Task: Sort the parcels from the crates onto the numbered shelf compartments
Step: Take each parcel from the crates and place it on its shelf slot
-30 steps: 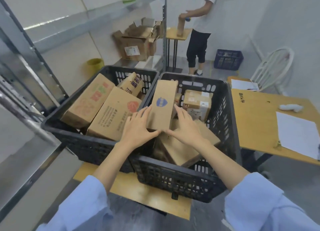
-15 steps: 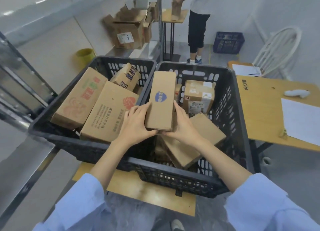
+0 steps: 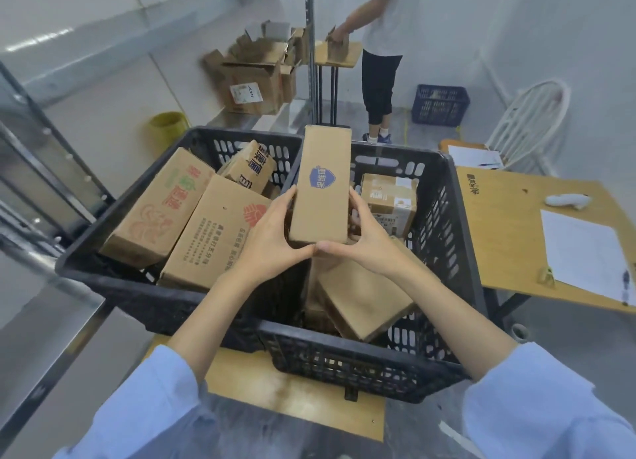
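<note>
Two black crates stand side by side on a wooden board [image 3: 292,396], the left crate [image 3: 137,297] and the right crate [image 3: 344,362], with their inner walls touching.

You hold one narrow box [image 3: 320,186] over that dividing line. It is lifted clear of the other parcels, and its far end rises past the far rim of the right crate. A blue shield sticker faces up.

Both of your hands are clamped on its near end. Your left hand [image 3: 272,238] grips the left edge and your right hand [image 3: 364,242] grips the right edge. Your thumb tips meet under the near end.

The left crate carries three parcels:
- A long box with red and green print [image 3: 155,211] leans along its left wall.
- A box with a red fist mark [image 3: 213,231] lies beside it, toward the inner wall.
- A small tilted box [image 3: 251,166] sits at the far edge.

The right crate carries a labelled box [image 3: 389,197] near its far right corner. A plain flat box [image 3: 361,297] lies tilted toward its near edge.

A metal shelf rack [image 3: 51,183] runs along the left. To the right stands a wooden table [image 3: 509,224] with a paper sheet [image 3: 581,252] near its right edge.

At the back, another person [image 3: 382,45] stands at a small stand, near a blue crate [image 3: 440,104].
</note>
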### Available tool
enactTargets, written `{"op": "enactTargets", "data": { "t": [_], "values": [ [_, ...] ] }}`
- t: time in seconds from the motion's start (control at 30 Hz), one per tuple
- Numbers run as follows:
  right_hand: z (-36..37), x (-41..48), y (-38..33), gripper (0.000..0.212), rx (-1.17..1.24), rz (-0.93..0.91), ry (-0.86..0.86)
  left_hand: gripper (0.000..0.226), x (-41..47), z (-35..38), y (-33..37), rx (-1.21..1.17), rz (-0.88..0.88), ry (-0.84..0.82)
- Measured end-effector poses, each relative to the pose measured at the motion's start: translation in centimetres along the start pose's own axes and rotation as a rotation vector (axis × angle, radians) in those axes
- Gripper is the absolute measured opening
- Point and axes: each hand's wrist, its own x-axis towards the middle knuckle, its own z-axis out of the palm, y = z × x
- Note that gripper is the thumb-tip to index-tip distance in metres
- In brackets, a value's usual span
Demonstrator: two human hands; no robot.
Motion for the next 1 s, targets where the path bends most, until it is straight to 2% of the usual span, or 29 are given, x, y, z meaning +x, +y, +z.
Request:
{"op": "enactTargets", "data": {
  "t": [0.17, 0.23, 0.33, 0.4, 0.5, 0.7, 0.87, 0.93, 1.0],
  "values": [
    [0.0, 1.3, -2.5, 0.078, 0.095, 0.001, 0.042, 0.097, 0.1, -2.0, 1.1, -0.109, -0.034, 0.058],
    [0.2, 1.9, -3.3, 0.075, 0.103, -0.027, 0.03, 0.096, -0.2, -2.9, 1.4, -0.195, -0.06, 0.084],
    [1.1, 2.5, -4.7, 0.086, 0.092, -0.073, -0.014, 0.093, -0.9, -4.5, 1.5, -0.249, -0.06, 0.135],
    [2.0, 2.9, -5.9, 0.097, 0.072, -0.102, -0.049, 0.092, -1.6, -5.8, 1.7, -0.227, -0.08, 0.178],
    [3.6, 3.2, -7.8, 0.102, 0.001, -0.196, -0.124, 0.089, -3.1, -7.8, 1.9, -0.161, -0.115, 0.276],
    [8.4, 4.0, -11.1, 0.091, 0.088, -0.291, -0.292, 0.081, -8.4, -12.0, 1.9, -0.054, -0.211, 0.439],
    [13.9, 3.4, -13.0, 0.078, 0.195, -0.374, -0.446, 0.071, -14.2, -14.7, 1.8, -0.108, -0.315, 0.543],
    [16.1, 2.9, -13.7, 0.077, 0.207, -0.409, -0.509, 0.077, -16.5, -15.5, 1.8, -0.096, -0.363, 0.581],
    [18.2, 2.2, -14.7, 0.084, 0.189, -0.433, -0.559, 0.093, -18.7, -16.1, 1.9, -0.043, -0.405, 0.611]
  ]
}}
